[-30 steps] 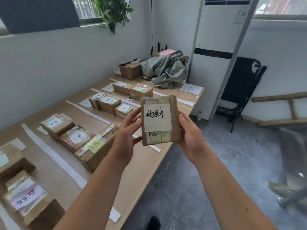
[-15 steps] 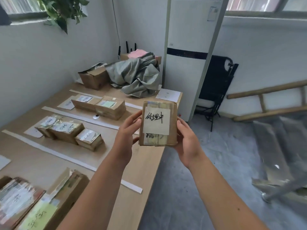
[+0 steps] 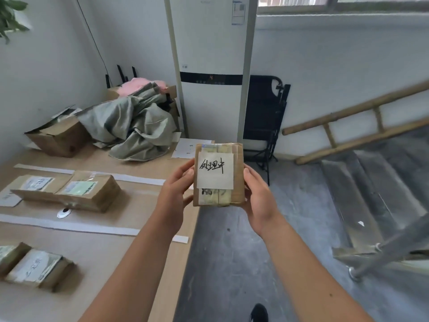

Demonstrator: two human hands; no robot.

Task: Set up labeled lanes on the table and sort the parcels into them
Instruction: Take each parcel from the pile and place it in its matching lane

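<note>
so the view swings on toward the far end of the surface [image 3: 139, 205]; nearer lanes drop out of frame, the last white strips [image 3: 69, 225] and two sorted boxes [image 3: 69, 189] come up; the parcel [image 3: 236, 182] stays mid-air by the surface edge, label [image 3: 215, 170] facing up, left hand [image 3: 176, 189] and right hand [image 3: 257, 194] clamped on its sides; guessing it's still hunting for its lane, nothing placed yet
</note>
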